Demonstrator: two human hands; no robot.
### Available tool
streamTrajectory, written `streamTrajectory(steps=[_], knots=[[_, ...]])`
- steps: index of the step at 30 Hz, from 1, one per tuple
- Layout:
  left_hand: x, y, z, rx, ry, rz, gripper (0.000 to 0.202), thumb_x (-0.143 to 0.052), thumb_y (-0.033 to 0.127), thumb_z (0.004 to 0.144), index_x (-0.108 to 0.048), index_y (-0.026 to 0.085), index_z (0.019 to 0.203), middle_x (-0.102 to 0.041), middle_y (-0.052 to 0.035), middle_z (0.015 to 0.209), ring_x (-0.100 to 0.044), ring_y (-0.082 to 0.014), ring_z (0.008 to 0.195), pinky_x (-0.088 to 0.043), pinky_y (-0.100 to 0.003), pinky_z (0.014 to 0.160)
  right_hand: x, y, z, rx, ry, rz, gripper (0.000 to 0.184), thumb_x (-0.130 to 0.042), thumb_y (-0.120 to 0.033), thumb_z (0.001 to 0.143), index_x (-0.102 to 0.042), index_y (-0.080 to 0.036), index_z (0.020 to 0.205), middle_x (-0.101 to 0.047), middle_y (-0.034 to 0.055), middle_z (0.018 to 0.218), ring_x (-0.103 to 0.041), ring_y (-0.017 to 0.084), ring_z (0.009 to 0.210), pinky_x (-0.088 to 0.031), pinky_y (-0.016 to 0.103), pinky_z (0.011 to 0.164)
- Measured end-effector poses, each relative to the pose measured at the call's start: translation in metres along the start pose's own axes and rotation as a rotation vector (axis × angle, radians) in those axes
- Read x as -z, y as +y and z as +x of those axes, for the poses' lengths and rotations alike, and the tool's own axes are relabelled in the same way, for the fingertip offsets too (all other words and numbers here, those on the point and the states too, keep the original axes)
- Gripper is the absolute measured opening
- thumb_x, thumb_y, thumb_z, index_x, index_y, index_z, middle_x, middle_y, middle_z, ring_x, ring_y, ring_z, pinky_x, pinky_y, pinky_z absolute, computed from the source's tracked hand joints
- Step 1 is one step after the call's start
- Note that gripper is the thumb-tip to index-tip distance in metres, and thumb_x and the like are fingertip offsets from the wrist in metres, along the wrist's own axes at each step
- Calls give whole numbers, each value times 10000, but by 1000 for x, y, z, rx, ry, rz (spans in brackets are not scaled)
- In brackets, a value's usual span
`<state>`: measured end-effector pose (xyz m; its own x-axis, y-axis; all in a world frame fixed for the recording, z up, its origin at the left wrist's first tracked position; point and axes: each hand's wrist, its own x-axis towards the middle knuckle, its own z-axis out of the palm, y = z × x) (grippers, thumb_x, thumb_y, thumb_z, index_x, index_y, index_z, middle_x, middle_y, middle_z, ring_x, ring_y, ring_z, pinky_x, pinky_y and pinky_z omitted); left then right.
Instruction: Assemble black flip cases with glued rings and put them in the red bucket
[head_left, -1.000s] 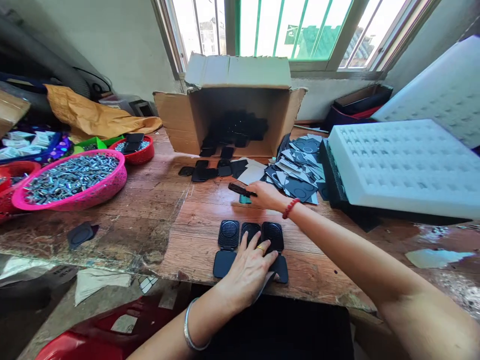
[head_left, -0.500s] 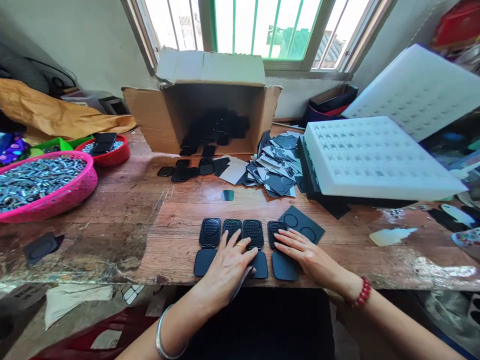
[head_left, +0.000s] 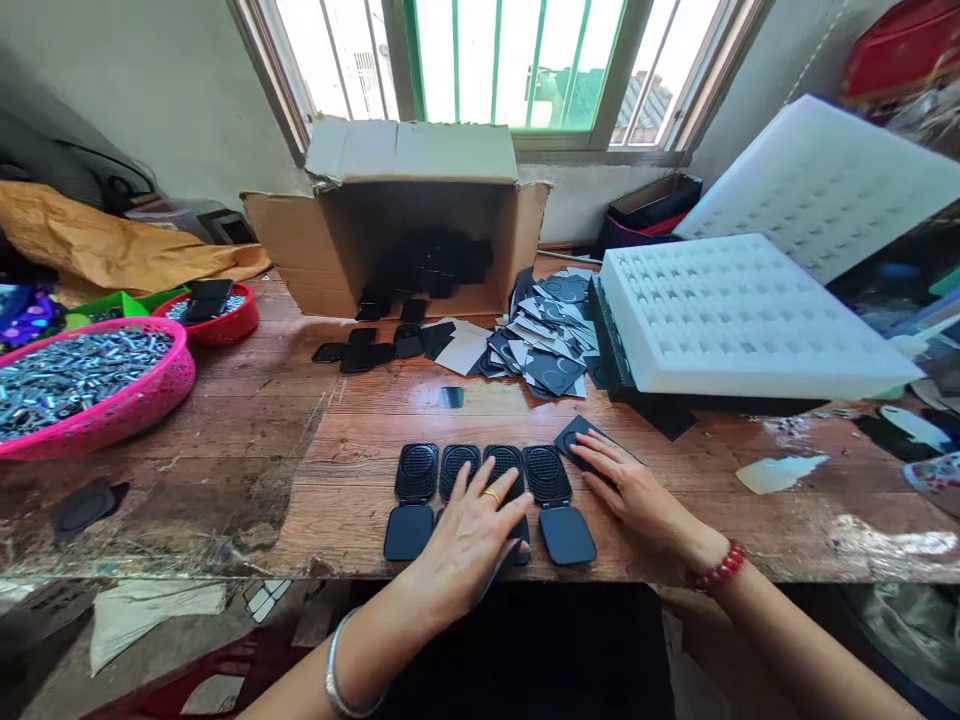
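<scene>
Several hinged black square cases lie opened out in a row near the table's front edge, each with a ridged half with a ring (head_left: 417, 470) and a smooth flat half (head_left: 409, 532). My left hand (head_left: 472, 525) rests over the middle cases, fingers spread, partly covering them. A thin dark edge shows beneath its palm; I cannot make out what it is. Fingers stretched out, my right hand (head_left: 622, 480) lies on a black sheet with ring outlines (head_left: 568, 432), just right of the rightmost case (head_left: 547, 472). Part of the sheet is hidden under that hand.
Behind stand an open cardboard box (head_left: 281, 250) holding black pieces, a pile of black and white ring-cut sheets (head_left: 551, 340), and a white foam tray (head_left: 750, 370). A pink basket (head_left: 169, 375) of metal parts is at left. A small dark plate (head_left: 451, 397) lies mid-table.
My right hand has moved off the rightmost case, rightward onto the black sheet. The rightmost case now sits closer to the others. My left hand stays over the middle cases, its fingers slightly shifted.
</scene>
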<state>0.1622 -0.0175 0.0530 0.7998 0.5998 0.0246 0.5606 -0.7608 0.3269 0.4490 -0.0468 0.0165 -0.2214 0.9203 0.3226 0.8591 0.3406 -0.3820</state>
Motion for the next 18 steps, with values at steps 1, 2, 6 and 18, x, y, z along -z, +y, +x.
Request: streamTrajectory(steps=[1,2,6,18], knots=[[0,4,4,-31,-13,-12,480,-632,397,911,-550,281,1369,-465,-122,1519,-314,-388,1453,-271,-645,1146,-1,9,0,-16,-10,-33,373,-478,-249,979,-623,-196,1319,-571,123,1421,-470,289,1373,-434,543,1113],[0,8,7,-68,-26,-25,471,-618,407,918,-549,283,1367,-466,-121,1519,-315,-394,1450,-265,-654,1144,-2,19,1,-24,-12,-64,367,-472,-273,980,-640,-185,1294,-582,131,1407,-491,298,1356,-449,539,1101],[3,15,12,-145,-66,-74,388,-553,398,953,-586,254,1311,-539,-122,1455,-345,-393,1436,-253,-657,1147,-5,46,11,-51,125,-169,362,-441,-286,955,-695,-173,1186,-646,156,1309,-587,330,1253,-509,554,1032],[80,-181,51,145,289,-34,382,-519,193,898,-586,135,1270,-585,-155,1376,-505,-268,1309,-375,-451,1125,-34,36,2,-51,261,-59,320,-464,-398,958,-703,-243,1102,-668,96,1260,-660,283,1138,-548,479,1000]])
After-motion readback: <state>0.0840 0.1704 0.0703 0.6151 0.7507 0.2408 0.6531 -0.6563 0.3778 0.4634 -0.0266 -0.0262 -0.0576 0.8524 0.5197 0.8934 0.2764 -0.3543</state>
